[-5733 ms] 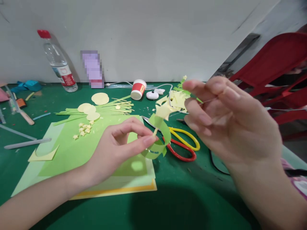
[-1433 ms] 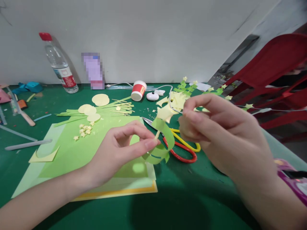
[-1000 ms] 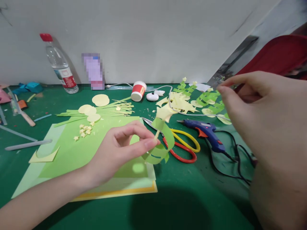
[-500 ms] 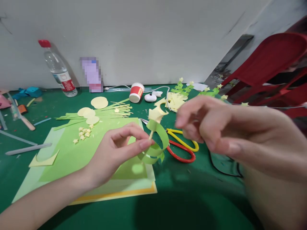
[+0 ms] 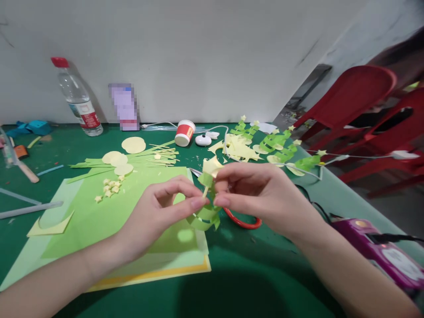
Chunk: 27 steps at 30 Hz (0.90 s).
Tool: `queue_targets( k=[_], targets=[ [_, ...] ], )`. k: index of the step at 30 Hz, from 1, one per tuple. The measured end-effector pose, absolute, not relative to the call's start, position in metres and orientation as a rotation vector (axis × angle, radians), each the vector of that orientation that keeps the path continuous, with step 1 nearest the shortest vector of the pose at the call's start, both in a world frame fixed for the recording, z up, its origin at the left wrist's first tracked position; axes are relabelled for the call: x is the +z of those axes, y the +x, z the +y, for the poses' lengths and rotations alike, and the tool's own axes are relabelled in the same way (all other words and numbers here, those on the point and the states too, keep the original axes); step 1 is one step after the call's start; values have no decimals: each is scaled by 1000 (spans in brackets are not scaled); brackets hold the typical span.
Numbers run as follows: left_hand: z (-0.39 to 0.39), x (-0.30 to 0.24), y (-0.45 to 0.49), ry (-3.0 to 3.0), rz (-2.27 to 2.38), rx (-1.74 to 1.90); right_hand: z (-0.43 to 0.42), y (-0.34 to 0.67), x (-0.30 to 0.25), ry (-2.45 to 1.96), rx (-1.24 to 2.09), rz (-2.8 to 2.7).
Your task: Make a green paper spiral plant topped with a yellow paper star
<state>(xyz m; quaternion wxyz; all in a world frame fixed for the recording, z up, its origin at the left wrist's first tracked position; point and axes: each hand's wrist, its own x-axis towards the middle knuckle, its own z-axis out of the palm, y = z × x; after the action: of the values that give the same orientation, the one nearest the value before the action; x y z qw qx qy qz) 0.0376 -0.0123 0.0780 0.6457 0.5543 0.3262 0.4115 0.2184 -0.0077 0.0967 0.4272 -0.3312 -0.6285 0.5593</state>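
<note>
In the middle of the head view, my left hand (image 5: 162, 210) pinches a thin pale paper stick (image 5: 206, 191) between thumb and forefinger. A cream paper star (image 5: 211, 166) tops the stick, and a green paper spiral (image 5: 202, 217) curls around and below it. From the other side, my right hand (image 5: 265, 194) has its curled fingers and thumb at the spiral's upper turn, just below the star. Its fingertips partly hide that strip. Behind the right hand lies a pair of scissors with a red handle (image 5: 243, 222) showing.
Green paper sheets (image 5: 96, 229) lie under my left arm, with small folded stars (image 5: 111, 187) on them. Beyond are paper strips (image 5: 89, 163), cream discs (image 5: 133, 145), a paper cup (image 5: 184, 133) and a bottle (image 5: 81, 106). Finished spirals (image 5: 276, 143) and a purple power box (image 5: 380, 251) are right.
My right hand has come in from the right and closed at the green spiral near the star. My left hand keeps its pinch on the stick. The view has shifted slightly, revealing the purple box.
</note>
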Motion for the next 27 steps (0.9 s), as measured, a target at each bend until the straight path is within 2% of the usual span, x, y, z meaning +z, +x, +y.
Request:
queue_targets(
  k=[14,22,27],
  targets=[
    [-11,80,36,1261,869,966,-7,224,106,-796,1256,-1521],
    [-7,75,30,1282,938,978,2,241,120,-521,1593,-1161],
    [-6,74,30,1287,920,978,9,241,112,-644,1390,-1213]
  ],
)
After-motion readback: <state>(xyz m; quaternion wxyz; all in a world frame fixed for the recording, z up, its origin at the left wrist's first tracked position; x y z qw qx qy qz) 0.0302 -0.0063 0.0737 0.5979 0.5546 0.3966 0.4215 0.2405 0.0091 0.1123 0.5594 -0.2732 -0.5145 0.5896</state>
